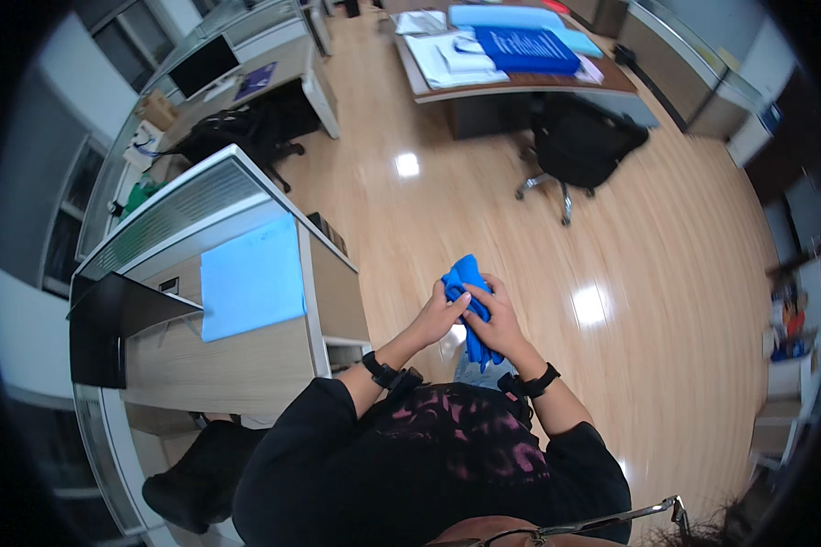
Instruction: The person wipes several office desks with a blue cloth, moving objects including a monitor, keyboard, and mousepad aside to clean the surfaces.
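Note:
A bunched blue cloth [470,273] is held in front of my body, above the wood-look floor. My left hand [443,313] grips it from the left side, its thumb pressed against the folds. From the right, my right hand [498,320] closes on the same cloth, with fingers across its front. The two hands nearly touch at the thumbs. The lower end of the cloth hangs below my right hand. Black bands circle both wrists.
At left stands a partitioned desk [226,369] with a light blue sheet [253,280] and a black monitor [110,328]. A black office chair [581,143] is by the far desk [465,92], which holds papers and a dark blue package [527,51]. Another chair [198,475] sits lower left.

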Motion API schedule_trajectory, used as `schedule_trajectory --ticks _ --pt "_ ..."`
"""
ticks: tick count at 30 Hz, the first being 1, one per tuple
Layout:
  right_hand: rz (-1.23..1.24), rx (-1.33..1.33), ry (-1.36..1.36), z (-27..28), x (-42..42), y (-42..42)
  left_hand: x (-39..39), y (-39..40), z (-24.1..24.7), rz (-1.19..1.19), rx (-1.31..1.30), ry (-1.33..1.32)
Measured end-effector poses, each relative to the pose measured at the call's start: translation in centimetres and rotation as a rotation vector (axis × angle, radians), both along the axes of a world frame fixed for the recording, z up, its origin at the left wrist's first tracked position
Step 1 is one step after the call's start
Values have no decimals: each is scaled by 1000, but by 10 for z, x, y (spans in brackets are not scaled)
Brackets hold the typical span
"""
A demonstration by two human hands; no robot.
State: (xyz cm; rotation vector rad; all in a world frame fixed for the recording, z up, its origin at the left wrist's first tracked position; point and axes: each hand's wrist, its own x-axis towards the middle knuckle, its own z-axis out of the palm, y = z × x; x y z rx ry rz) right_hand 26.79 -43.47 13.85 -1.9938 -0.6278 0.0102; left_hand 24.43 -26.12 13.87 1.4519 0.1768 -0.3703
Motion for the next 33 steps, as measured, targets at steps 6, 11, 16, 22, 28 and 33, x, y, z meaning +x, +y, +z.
schedule_trajectory --ticks 6,11,16,22,28,33 --pt "377 -192 -298 40 168 78 121 52 11 459 65 -23" --pt "720 -281 -398 47 250 162 164 121 21 841 -116 138" --pt "926 -180 -215 15 364 247 243 197 -9 1009 -303 78" --pt "750 102 325 -1 513 358 387 330 -7 766 -160 83" --pt "653 -2 677 26 666 479 496 427 19 871 -155 -1" --pt "776 -107 715 -11 744 600 540 514 -7 1042 -79 130"
